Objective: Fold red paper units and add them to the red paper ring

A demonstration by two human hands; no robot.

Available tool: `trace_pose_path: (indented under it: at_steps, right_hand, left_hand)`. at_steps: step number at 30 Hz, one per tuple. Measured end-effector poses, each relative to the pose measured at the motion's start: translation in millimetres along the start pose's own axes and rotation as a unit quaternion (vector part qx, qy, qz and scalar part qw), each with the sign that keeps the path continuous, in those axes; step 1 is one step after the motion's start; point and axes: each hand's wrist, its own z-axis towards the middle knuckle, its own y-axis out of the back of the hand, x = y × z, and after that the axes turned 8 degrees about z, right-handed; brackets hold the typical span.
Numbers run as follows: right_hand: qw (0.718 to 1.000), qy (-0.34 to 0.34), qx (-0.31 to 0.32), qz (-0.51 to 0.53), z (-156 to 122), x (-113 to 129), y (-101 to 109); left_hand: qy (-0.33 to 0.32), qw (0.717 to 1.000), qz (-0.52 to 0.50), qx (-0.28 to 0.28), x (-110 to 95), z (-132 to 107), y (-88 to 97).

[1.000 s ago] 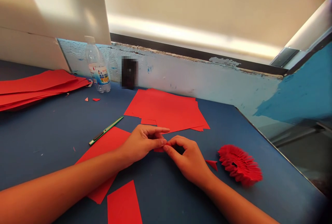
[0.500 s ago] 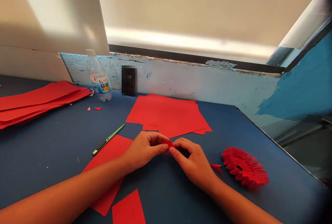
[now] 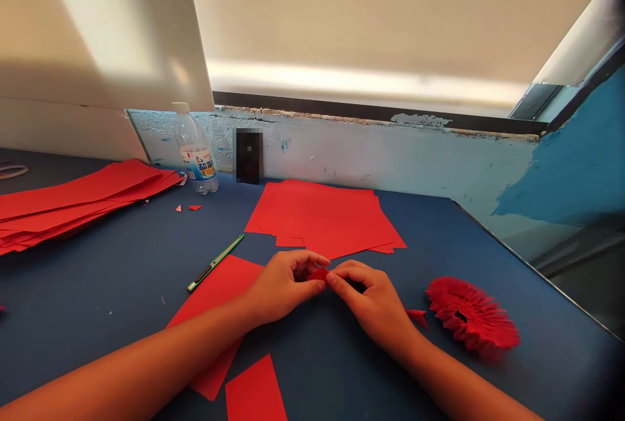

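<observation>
Left hand [image 3: 286,287] and right hand [image 3: 371,300] close together, fingertips pinching a small folded red paper [image 3: 318,274] from 2 sides, over a blue table [image 3: 97,291]. Just right of the right hand, a red scrap [image 3: 417,317] and a pleated red rosette [image 3: 471,323]. Ahead, red sheets [image 3: 322,216]; left of them, a green craft knife [image 3: 215,262].

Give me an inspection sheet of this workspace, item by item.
Surface: dark blue tabletop, with small red paper scraps.
Job's things: small folded red paper piece; pleated red paper rosette lying right of the hands.
Clutter: red paper stack at far left; red paper sheets ahead; green utility knife; plastic water bottle.
Hands: left hand and right hand pinch the piece between them.
Cables: nothing seen.
Surroundings: chipped pale blue wall; beige blind above.
</observation>
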Motion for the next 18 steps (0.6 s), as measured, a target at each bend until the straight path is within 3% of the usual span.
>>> trace_pose_path:
  at_steps: [12, 18]
  right_hand:
    - [0.999, -0.015, 0.045, 0.027, 1.1, 3.0, 1.8]
    - [0.998, -0.048, 0.025, 0.042, 1.2, 4.6, 2.8]
  left_hand:
    - [-0.007, 0.999, 0.019, 0.051, -4.5, -2.9, -0.7]
    - [-0.008, 0.998, 0.042, 0.049, -4.0, -2.2, -0.3]
